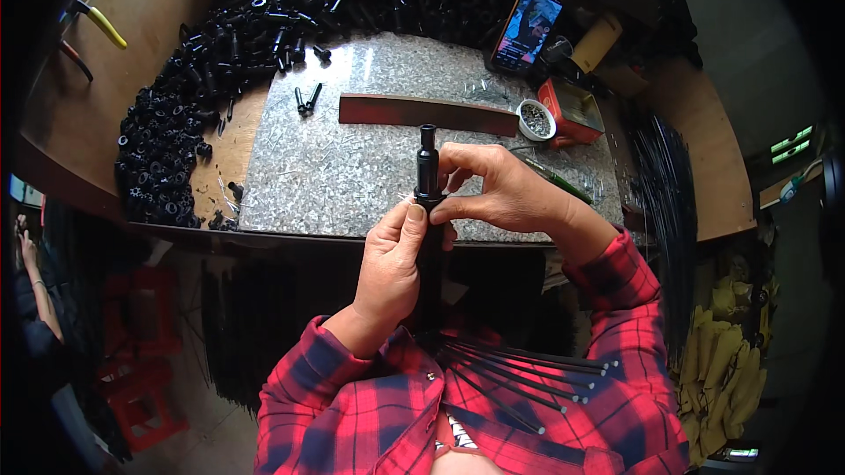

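Observation:
A black umbrella frame (428, 171) stands upright before me at the table's front edge, its narrow stepped tip pointing away. My left hand (390, 246) grips it from the left, thumb pressed on the collar around the shaft. From the right, my right hand (493, 186) pinches the same collar between thumb and fingers. Whatever small piece may lie between the fingertips is hidden. Lower down, several thin black ribs (528, 374) with pale round ends fan out over my lap.
A dark flat bar (422, 114) lies beyond my hands, with a white cup of small metal bits (536, 120), a red box (572, 110) and a phone (526, 28) to its right. Black plastic parts (167, 140) heap along the left and back. Long black rods (664, 202) hang at right.

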A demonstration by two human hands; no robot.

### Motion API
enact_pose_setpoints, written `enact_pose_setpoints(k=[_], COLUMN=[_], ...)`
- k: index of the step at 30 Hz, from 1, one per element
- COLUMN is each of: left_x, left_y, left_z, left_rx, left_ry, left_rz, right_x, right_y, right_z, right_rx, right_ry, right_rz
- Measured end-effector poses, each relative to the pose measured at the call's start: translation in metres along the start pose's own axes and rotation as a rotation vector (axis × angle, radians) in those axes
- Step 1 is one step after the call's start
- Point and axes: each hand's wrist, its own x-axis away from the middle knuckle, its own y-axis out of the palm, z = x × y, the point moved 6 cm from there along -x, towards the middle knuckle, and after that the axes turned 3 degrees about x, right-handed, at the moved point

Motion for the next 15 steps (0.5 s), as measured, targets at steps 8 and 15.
enact_pose_setpoints(k=[8, 15], left_x=[-0.0029, -0.0006], left_y=[0.0024, 0.0056], left_z=[0.0011, 0.0033], left_rx=[-0.005, -0.027], left_ry=[-0.011, -0.002], left_rz=[-0.035, 0.007], right_x=[-0.0026, -0.0079], right_y=[-0.0013, 0.0016], right_z=[0.0015, 0.0028], right_rx=[0.031, -0.012], right_ry=[-0.136, -0.154], right_rz=[-0.014, -0.086])
